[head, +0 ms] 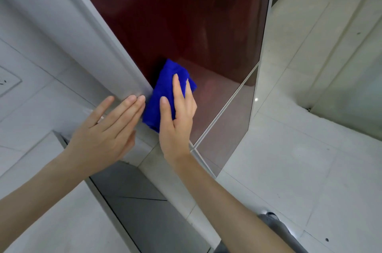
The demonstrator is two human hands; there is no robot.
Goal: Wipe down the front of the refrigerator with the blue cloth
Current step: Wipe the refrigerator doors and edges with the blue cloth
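Observation:
The refrigerator's glossy dark red front (175,14) fills the upper middle of the head view, with a silver seam between its upper and lower door. My right hand (177,116) presses the folded blue cloth (159,95) flat against the lower left part of the upper door, fingers straight. My left hand (109,128) rests with straight fingers on the refrigerator's grey left side edge (115,70), just left of the cloth.
A white tiled wall (31,87) stands at the left. A grey panel (144,201) lies low beside the fridge. Pale floor tiles (299,149) spread to the right. My grey trouser leg and shoe (275,223) show at the bottom.

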